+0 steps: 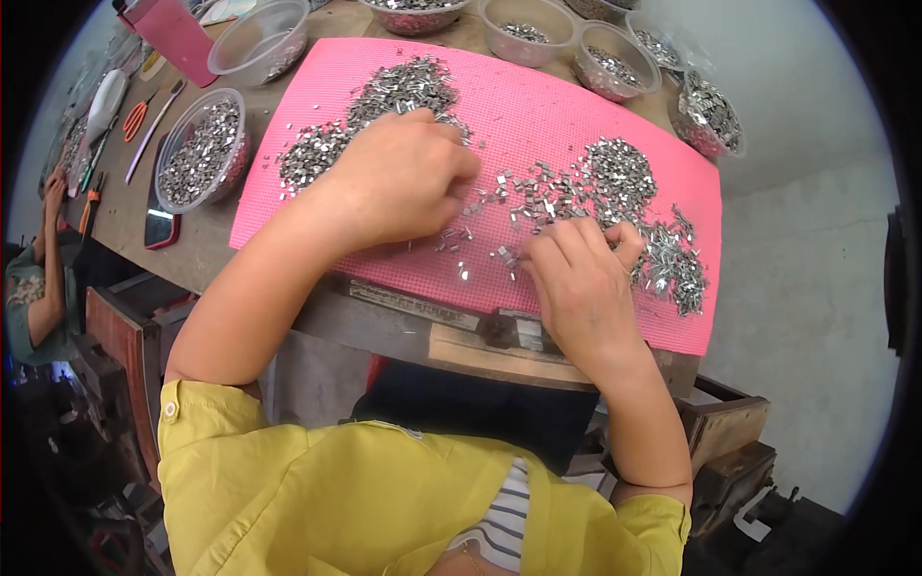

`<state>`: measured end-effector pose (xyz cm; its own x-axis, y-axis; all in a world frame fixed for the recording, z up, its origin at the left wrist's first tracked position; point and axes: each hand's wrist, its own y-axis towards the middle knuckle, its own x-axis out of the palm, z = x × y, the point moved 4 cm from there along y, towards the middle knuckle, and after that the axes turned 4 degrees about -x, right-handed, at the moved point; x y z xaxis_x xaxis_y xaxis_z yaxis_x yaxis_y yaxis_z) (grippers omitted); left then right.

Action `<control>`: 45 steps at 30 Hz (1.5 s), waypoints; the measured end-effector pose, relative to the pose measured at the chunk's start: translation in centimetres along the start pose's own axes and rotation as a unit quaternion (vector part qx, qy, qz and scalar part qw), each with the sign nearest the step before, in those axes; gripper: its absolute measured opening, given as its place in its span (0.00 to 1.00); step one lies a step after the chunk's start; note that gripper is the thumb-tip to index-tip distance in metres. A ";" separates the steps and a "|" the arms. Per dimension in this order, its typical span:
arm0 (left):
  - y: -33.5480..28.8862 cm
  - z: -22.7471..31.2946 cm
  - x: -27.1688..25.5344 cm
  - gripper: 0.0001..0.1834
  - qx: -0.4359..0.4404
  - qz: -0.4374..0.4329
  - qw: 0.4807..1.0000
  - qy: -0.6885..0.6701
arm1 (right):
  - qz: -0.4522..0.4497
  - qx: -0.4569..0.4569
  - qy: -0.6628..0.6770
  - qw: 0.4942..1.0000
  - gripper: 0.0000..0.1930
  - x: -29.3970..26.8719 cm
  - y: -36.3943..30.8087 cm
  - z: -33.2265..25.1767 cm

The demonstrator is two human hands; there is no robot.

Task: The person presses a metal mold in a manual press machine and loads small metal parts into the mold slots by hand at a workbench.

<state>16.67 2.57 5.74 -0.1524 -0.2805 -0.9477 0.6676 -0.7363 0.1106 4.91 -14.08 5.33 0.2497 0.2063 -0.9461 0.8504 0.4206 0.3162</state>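
Observation:
Small silvery metal pieces lie in heaps on a pink textured mat [519, 101]. My left hand [403, 178] is over the mat's left half, its fingers curled down beside the left heap [408, 86]. Its fingertips are mostly hidden, so whatever they pinch does not show. Lower on the mat, my right hand [588, 283] is bent with its fingers drawn in, next to a few loose pieces [504, 254]. Beyond it rises a right heap [619, 178], and a pile of thin shiny pieces [672, 264] lies to its right. Scattered bits are between the hands.
A clear tub of metal pieces [204, 154] stands left of the mat, partly over a phone [161, 226]. More tubs [526, 34] line the far edge. Orange-handled scissors [135, 120] lie farther left. Another person's arm [50, 250] shows at the far left.

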 end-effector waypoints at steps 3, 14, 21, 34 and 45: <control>-0.2 -0.5 -0.2 0.09 -0.011 0.000 1.000 0.000 | 0.029 0.011 -0.029 0.999 0.07 -0.6 0.5 0.3; -1.9 -0.4 0.1 0.09 -0.029 0.048 0.998 0.040 | 0.040 0.054 0.057 0.996 0.06 -1.7 -0.4 1.5; -1.9 0.1 0.0 0.08 0.020 0.098 0.994 0.048 | 0.030 0.066 0.036 0.997 0.06 -2.6 -1.7 2.0; -2.3 -0.1 0.0 0.08 0.015 0.087 0.996 -0.005 | 0.026 0.074 0.054 0.995 0.08 -1.9 -1.9 1.5; -2.3 0.4 -0.3 0.07 0.060 0.085 0.995 -0.011 | 0.030 0.116 0.045 0.992 0.07 -3.7 -3.8 2.4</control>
<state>14.87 4.10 5.86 -0.0614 -0.4195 -0.9057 0.5939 -0.7447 0.3047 1.92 -18.56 7.45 0.2701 0.3082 -0.9122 0.9213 0.1926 0.3379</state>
